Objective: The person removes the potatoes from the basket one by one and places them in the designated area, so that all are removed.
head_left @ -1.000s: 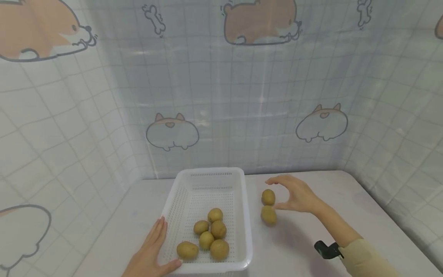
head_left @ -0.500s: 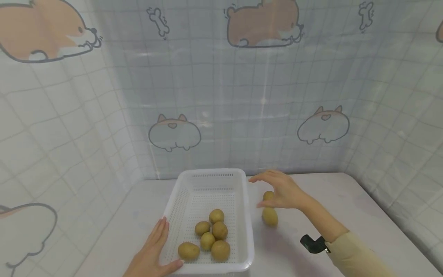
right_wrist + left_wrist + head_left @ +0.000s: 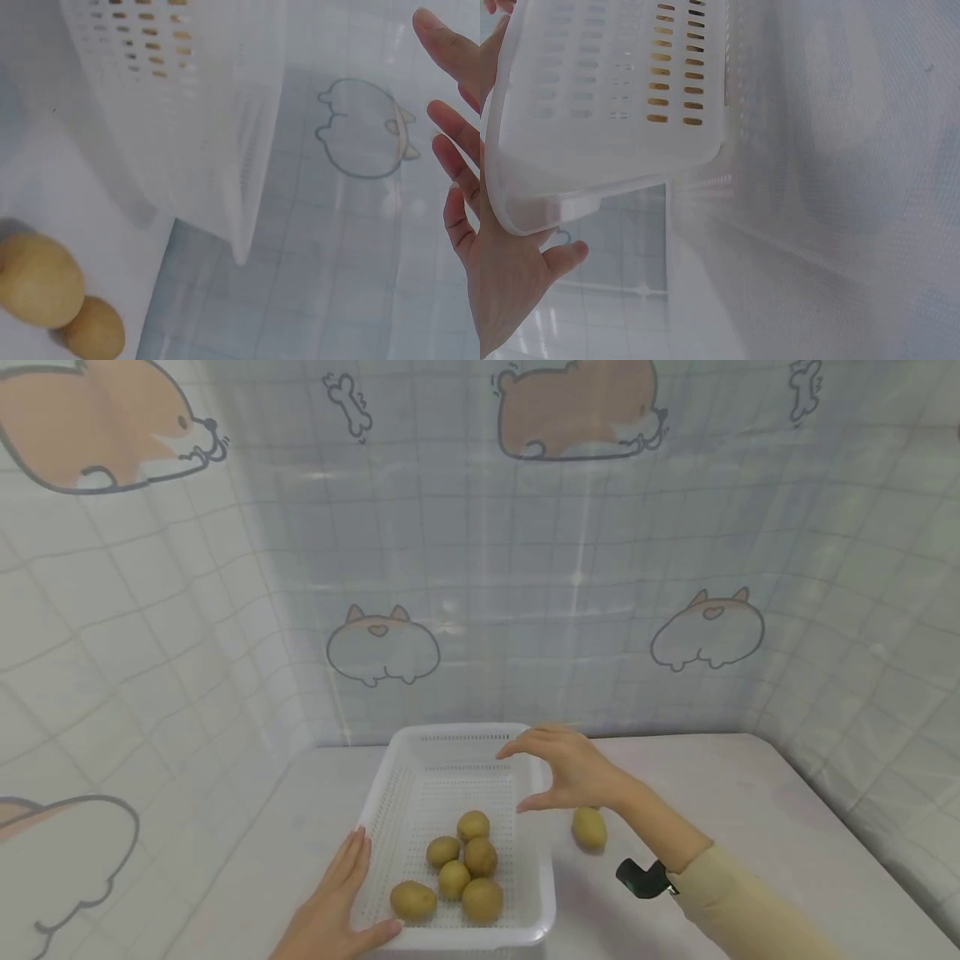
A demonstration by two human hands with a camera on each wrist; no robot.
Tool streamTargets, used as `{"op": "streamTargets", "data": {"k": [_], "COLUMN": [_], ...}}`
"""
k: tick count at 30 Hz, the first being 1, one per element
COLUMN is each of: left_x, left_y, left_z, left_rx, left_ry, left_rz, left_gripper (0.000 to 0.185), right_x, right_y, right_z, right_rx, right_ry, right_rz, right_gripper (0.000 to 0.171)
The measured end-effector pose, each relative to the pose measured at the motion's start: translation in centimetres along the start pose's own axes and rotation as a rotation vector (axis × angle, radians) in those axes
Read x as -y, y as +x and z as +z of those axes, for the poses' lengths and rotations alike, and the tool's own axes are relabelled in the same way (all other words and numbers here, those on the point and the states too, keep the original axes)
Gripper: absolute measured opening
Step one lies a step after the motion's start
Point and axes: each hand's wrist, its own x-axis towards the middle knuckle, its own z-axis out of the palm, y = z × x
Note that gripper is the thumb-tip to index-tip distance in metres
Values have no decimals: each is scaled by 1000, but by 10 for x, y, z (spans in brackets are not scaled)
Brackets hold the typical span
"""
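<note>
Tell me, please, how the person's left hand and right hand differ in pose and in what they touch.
The left hand lies flat against the near left corner of the white basket, touching it; the right hand hangs in the air above the basket's right rim, touching nothing. The left hand's fingers are straight and close together; the right hand's are spread and loosely bent. Neither holds any of the potatoes.

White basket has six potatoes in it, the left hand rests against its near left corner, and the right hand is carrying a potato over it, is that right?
Not quite. The right hand carries nothing: the right wrist view shows its fingers spread and bare, and both loose potatoes lie on the table. The rest holds.
</note>
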Motion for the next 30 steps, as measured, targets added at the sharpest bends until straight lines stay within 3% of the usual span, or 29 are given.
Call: {"op": "streamTargets", "data": {"k": [19, 30], "left_x": [-2, -2], "left_y": [-2, -1], "left_z": [-5, -2], "left_rx": [-5, 1], "left_ry": [5, 5], "left_rz": [-2, 12], "left_gripper": [105, 104], "right_x": [22, 40], "right_y": [46, 78], "right_z": [25, 43], "right_rx": [-15, 44], "right_ry": [38, 92], "right_rz": [-175, -225], "right_gripper": [52, 48]}}
